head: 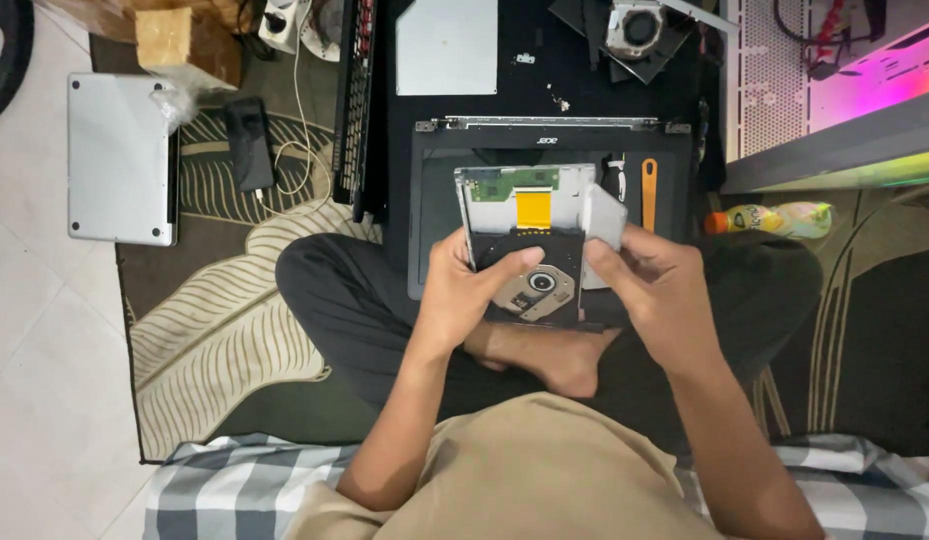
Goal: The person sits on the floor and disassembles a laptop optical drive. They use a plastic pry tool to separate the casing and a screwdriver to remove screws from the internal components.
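Head view: both hands [575, 280] grip flat metal optical drive [525, 240]

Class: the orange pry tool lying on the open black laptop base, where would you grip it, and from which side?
Probably the orange pry tool is best pinched at its middle, coming from above. It lies flat, long and narrow, pointing away from the person. The right hand is nearest, but its fingers hold the optical drive.

Optical drive [530, 235]: bare matt metal casing, black plastic tray, glossy orange flex ribbon [532, 208]. Laptop base [435, 200]: matt black plastic. Closed laptop [120, 158]: smooth brushed silver metal. Rug [215, 310]: woven cloth. Floor [35, 350]: glossy tile
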